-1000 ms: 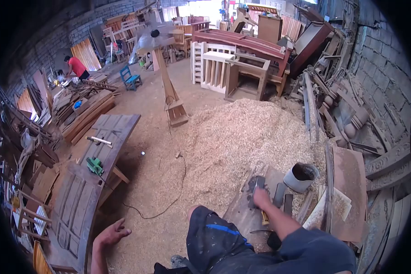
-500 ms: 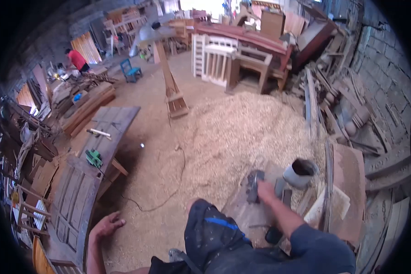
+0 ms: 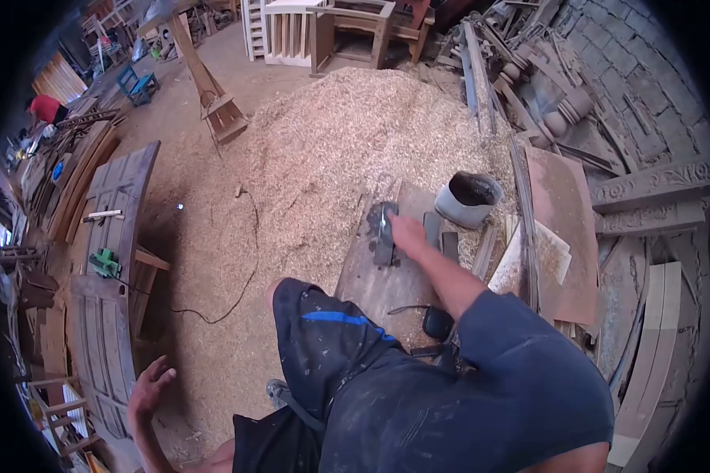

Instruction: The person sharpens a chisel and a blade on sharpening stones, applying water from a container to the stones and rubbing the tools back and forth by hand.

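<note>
My right hand (image 3: 408,234) reaches down to a dark, wet-looking flat block (image 3: 384,246) on a wooden board (image 3: 371,284). Its fingers are closed at the block's right edge; what they pinch, if anything, is too small to make out. Dark wet spots mark the board around the block. Just right of the hand lie two narrow grey blocks, one greenish (image 3: 431,227) and one darker (image 3: 450,246). A whitish pot (image 3: 469,206) with a dark inside stands beyond them. My left hand (image 3: 151,390) hangs empty at the lower left, fingers apart, near a panelled wooden door (image 3: 102,331).
A large heap of wood shavings (image 3: 339,134) spreads ahead. A green power tool (image 3: 104,263) rests on the door. A black round object (image 3: 437,323) lies near my right forearm. A cord (image 3: 244,288) crosses the floor. A person in red (image 3: 46,109) is far left.
My view has tipped down and turned right, so the scene sits higher and further left. My right hand stays at the dark block. My left hand remains empty at the lower left.
</note>
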Available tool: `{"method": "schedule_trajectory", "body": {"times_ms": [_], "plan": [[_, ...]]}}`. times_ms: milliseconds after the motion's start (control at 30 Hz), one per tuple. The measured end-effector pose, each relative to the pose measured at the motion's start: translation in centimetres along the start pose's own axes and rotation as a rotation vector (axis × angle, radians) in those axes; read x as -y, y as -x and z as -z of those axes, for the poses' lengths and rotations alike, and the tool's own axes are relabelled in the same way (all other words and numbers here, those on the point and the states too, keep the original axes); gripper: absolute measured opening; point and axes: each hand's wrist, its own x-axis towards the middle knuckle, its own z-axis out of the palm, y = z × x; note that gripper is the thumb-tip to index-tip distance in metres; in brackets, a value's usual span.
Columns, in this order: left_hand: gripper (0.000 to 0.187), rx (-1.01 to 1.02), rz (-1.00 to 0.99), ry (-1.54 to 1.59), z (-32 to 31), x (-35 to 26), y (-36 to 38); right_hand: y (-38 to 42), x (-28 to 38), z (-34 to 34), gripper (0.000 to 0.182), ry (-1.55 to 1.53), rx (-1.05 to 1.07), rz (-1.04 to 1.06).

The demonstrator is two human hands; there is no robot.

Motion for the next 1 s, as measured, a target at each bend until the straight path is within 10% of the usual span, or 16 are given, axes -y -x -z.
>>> {"method": "schedule_trajectory", "body": {"times_ms": [1000], "plan": [[0.079, 0.010, -0.007, -0.071, 0.3, -1.7, 1.2, 0.1, -0.3, 0.0, 0.042, 0.119, 0.151, -0.017]]}}
